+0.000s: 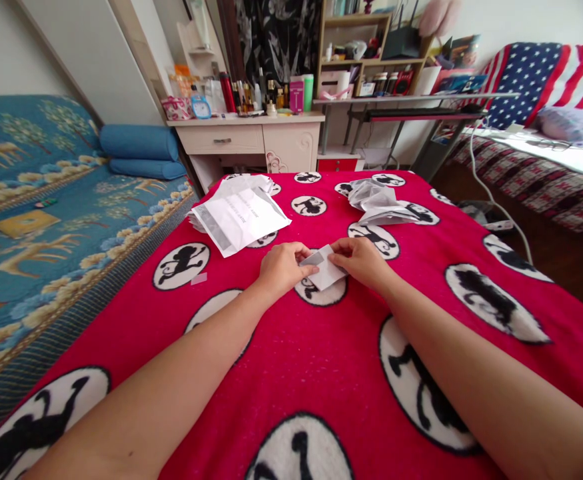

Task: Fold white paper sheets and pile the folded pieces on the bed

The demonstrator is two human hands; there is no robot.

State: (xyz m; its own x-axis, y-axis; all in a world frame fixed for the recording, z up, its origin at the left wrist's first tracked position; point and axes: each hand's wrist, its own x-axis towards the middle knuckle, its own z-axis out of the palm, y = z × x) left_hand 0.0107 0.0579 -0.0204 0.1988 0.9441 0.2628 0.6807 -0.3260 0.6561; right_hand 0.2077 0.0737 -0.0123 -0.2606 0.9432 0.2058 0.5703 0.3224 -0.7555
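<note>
Both of my hands meet over a small folded piece of white and grey paper (325, 269) that lies on the red blanket with black-and-white cartoon circles (321, 373). My left hand (285, 267) pinches the paper's left edge with fingers curled. My right hand (360, 260) grips its right side, fingers closed on it. A stack of white printed sheets (238, 215) lies beyond my left hand. A heap of crumpled and folded papers (381, 202) lies beyond my right hand.
A blue patterned bed cover (46, 213) with blue bolsters (138, 142) runs along the left. A white dresser with bottles (251, 137) stands at the back, shelves (371, 60) beside it. A flag-patterned cover (546, 73) and a white cable (496, 200) are at the right.
</note>
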